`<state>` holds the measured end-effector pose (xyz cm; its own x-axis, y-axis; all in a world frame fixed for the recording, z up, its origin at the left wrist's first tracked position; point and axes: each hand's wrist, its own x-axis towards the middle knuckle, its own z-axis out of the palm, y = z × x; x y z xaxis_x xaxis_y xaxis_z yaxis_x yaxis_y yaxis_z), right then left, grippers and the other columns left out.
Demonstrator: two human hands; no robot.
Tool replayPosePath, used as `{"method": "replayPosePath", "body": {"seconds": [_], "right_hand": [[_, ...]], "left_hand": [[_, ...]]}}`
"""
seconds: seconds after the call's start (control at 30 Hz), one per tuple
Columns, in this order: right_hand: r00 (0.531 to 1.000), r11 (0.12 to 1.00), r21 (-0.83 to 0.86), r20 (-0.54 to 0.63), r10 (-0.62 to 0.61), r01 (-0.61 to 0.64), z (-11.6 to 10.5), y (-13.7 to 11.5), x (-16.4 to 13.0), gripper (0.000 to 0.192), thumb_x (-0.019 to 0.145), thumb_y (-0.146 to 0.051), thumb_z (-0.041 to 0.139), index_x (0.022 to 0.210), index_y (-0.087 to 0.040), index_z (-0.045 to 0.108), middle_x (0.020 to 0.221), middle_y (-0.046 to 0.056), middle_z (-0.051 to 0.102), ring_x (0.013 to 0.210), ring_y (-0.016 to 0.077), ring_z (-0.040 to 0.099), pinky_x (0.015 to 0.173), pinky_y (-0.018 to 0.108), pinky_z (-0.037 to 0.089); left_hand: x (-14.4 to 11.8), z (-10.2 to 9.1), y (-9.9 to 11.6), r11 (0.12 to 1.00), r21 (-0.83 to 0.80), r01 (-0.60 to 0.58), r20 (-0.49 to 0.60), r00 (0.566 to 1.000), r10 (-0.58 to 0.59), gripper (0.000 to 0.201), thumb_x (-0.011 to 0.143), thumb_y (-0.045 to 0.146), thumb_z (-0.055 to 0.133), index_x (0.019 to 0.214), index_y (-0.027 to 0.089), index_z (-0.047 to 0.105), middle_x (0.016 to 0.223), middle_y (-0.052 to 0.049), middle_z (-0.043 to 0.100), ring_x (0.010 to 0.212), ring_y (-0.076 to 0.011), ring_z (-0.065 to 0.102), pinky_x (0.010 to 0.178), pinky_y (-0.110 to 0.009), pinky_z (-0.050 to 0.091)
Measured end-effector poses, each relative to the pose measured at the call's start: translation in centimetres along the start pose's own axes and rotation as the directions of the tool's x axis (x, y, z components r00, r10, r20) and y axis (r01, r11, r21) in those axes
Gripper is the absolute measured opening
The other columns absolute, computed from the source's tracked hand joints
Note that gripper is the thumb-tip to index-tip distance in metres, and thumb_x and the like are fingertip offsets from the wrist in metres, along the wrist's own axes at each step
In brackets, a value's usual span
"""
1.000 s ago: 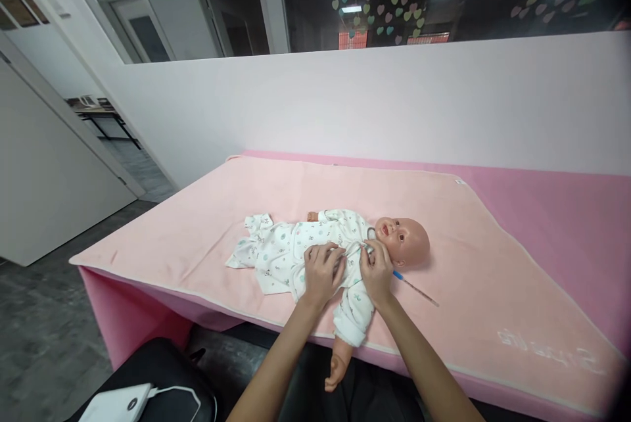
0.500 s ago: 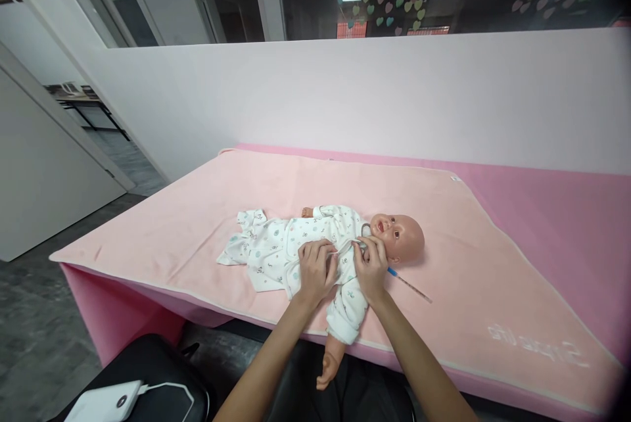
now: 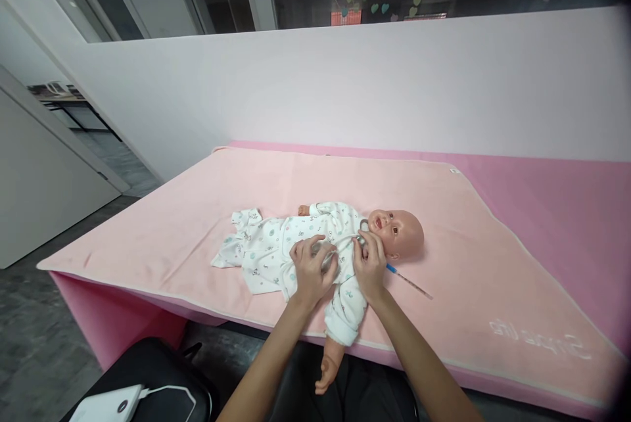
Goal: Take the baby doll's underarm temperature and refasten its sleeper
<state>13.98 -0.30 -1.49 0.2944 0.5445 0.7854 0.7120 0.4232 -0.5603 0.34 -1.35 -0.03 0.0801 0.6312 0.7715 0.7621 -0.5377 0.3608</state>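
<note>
A baby doll (image 3: 401, 234) lies on its back, head to the right, dressed in a white patterned baby garment (image 3: 269, 244). My left hand (image 3: 310, 271) is over the doll's middle, fingers curled and thumb bent toward them around a thin white tie that is only partly visible. Close to the doll's chin, my right hand (image 3: 369, 261) pinches the garment near its neckline; the fingertips partly hide the cloth. The doll's near arm (image 3: 329, 366) hangs over the table edge. Beside my right wrist lies a thin stick with a blue end (image 3: 409, 281).
A pink blanket (image 3: 473, 264) covers the table, with a darker pink cover (image 3: 557, 205) beneath. A white wall (image 3: 345, 87) stands behind. At lower left, a white device (image 3: 106, 403) with a cable rests on a black seat (image 3: 152, 369).
My left hand's fingers have lifted and curled into a rounder shape, with a wider gap by the thumb. My right hand stays at the neckline. The camera view has shifted slightly.
</note>
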Motion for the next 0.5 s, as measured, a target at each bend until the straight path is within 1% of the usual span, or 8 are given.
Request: {"method": "replayPosePath", "body": {"seconds": [0.1,0.23,0.5], "right_hand": [[1.000,1.000,0.008,-0.008,0.010,-0.010,0.08,0.01,-0.02,0.020,0.089,-0.021,0.047,0.106,-0.015,0.056,0.093,0.010,0.060,0.086,0.0180,0.059,0.068,0.031,0.052],[1.000,1.000,0.009,-0.017,0.001,-0.001,0.09,-0.07,0.04,0.020,0.090,-0.022,0.045,0.106,-0.015,0.055,0.094,0.010,0.060,0.085,0.0176,0.059,0.068,0.031,0.052],[1.000,1.000,-0.008,-0.021,-0.008,0.008,0.17,0.10,-0.14,0.020,0.090,-0.021,0.044,0.105,-0.015,0.056,0.094,0.010,0.063,0.084,0.0167,0.061,0.070,0.030,0.053]], "left_hand": [[0.08,0.04,0.13,0.999,0.040,0.027,0.013,1.000,-0.028,0.015,0.078,0.026,0.059,0.091,0.026,0.066,0.108,-0.006,0.056,0.101,-0.0223,0.049,0.093,-0.041,0.029],[0.11,0.05,0.18,0.998,0.052,0.046,0.025,0.999,-0.048,0.019,0.078,0.027,0.058,0.096,0.025,0.065,0.109,-0.006,0.056,0.102,-0.0224,0.049,0.094,-0.041,0.028],[0.11,0.15,0.11,0.997,0.049,0.062,0.035,0.997,-0.064,0.018,0.081,0.027,0.056,0.096,0.025,0.064,0.108,-0.006,0.056,0.102,-0.0218,0.050,0.093,-0.040,0.028]]}}
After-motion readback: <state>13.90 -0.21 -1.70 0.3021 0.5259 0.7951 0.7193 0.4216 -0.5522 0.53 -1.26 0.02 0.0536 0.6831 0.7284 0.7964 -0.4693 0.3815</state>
